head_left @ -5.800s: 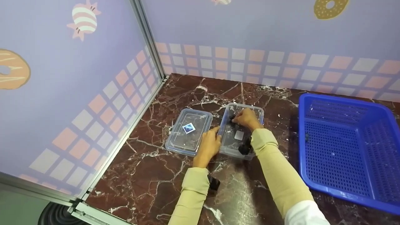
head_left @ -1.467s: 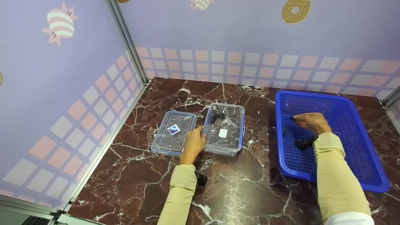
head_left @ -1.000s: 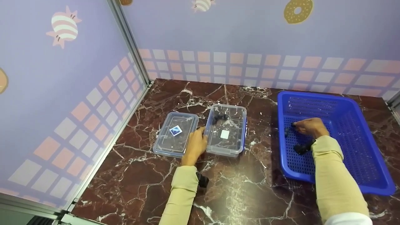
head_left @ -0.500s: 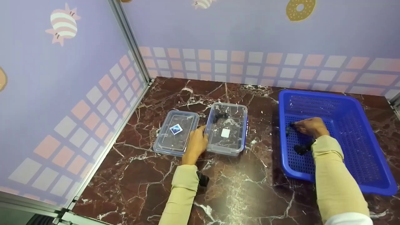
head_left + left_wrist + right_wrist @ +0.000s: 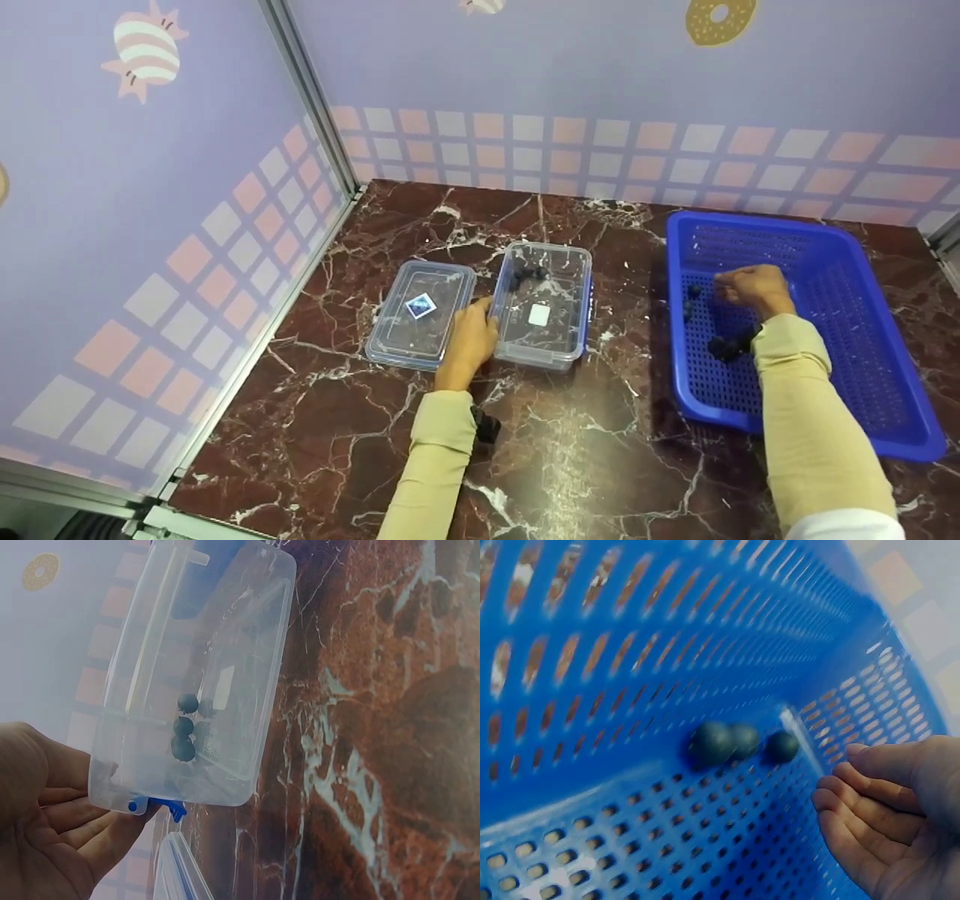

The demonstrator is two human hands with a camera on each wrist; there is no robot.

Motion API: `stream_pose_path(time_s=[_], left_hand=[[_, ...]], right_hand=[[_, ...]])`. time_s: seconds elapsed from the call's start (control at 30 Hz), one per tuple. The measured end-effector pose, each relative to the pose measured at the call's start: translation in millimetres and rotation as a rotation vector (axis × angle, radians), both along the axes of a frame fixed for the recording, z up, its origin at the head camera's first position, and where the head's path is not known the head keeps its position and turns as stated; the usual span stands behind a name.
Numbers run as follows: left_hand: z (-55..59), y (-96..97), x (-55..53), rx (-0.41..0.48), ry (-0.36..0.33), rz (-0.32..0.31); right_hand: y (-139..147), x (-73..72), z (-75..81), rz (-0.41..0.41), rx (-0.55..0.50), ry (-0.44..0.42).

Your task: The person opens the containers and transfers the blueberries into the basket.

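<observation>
My left hand grips the left side of a clear plastic food container, with the fingers by its blue latch in the left wrist view. Three dark blueberries lie inside the container. Over the left part of a blue basket, my right hand has its fingers loosely bent, holding nothing. Close to those fingers, three dark blueberries sit on the basket floor along its wall in the right wrist view.
The container's clear lid, with a blue diamond label, lies left of the left hand. All stands on a dark red marbled tabletop. Patterned panels rise at the back and left.
My right hand carried a blueberry from the container to the basket, lowered it and let go. It has since lifted slightly away. The left hand stays at the container.
</observation>
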State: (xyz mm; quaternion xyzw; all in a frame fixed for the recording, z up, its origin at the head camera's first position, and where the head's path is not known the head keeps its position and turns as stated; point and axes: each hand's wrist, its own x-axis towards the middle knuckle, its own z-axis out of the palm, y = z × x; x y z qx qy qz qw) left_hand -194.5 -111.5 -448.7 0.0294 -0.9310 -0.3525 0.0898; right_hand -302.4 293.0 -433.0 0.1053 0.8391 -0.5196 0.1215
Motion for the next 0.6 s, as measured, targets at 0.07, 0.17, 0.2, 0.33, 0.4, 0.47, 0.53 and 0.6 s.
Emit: stream_pose_path(time_s=[0.07,0.17,0.2,0.33,0.4,0.47,0.53,0.6], left_hand=[[-0.1,-0.1,0.1,-0.003,0.002,0.001],[-0.6,-0.5,0.1,-0.01,0.007,0.001],[-0.8,-0.6,0.1,-0.012,0.007,0.001],[-1.0,-0.7,0.2,-0.006,0.007,-0.001],[-1.0,-0.6,0.3,-0.001,0.008,-0.003],[-1.1,-0.3,0.3,0.004,0.009,-0.003],[-1.3,0.1,0.2,0.007,0.005,0.0],[-1.5,0.7,0.2,0.005,0.008,0.0]], right_hand=[[-3,-2.1,6.4,-0.01,0.041,0.04],[-9,-4.6,17.0,-0.029,0.067,0.083],[-12,-5.2,20.9,-0.037,0.063,0.093],[-28,-8.4,36.9,-0.053,0.036,0.161],[-38,-10.4,44.9,-0.049,0.044,0.216],[-49,-12.3,52.2,-0.045,0.075,0.276],[-61,-14.1,58.3,-0.033,0.098,0.322],[-72,-15.7,63.1,-0.021,0.106,0.346]])
